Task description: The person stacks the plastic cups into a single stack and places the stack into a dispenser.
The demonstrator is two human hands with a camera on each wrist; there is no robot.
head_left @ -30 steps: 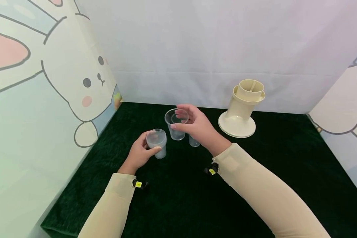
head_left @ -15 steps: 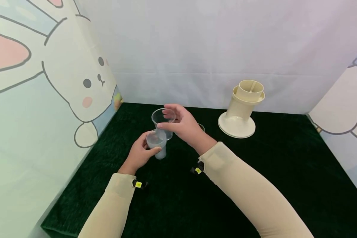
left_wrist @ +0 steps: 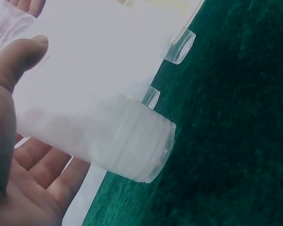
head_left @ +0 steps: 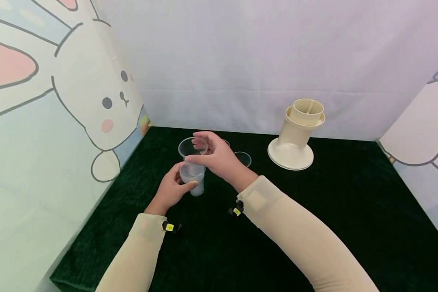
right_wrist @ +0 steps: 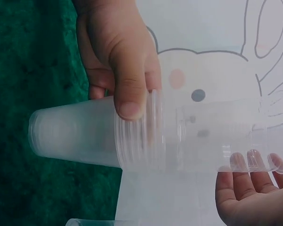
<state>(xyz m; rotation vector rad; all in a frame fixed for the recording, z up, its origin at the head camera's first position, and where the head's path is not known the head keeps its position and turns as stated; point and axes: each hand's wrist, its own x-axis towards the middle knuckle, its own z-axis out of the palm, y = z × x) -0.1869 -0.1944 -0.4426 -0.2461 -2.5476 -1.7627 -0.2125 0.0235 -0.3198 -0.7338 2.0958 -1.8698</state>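
My left hand [head_left: 171, 190] grips a stack of clear plastic cups [head_left: 197, 187] upright, thumb on the near side and fingers round the left. Right above it, my right hand [head_left: 217, 157] holds a single clear plastic cup [head_left: 184, 149] between thumb and fingers. In the right wrist view that single cup [right_wrist: 212, 134] lines up with the stack [right_wrist: 70, 136], its base right at the stack's ridged rims. The left wrist view shows the frosted-looking base of the stack [left_wrist: 141, 141] over the cloth, while glare washes out its upper part.
Another clear cup [head_left: 243, 159] stands right of my right hand, and a further cup's rim [head_left: 225, 142] shows partly behind that hand. A cream two-tube holder on a round base [head_left: 293, 142] stands at the back right. Dark green cloth [head_left: 219, 243] covers the table; curtains surround it.
My right hand has carried the single cup leftward from beside the standing cups to over the stack. Two cups behind the hand have come into view. My left hand has stayed put.
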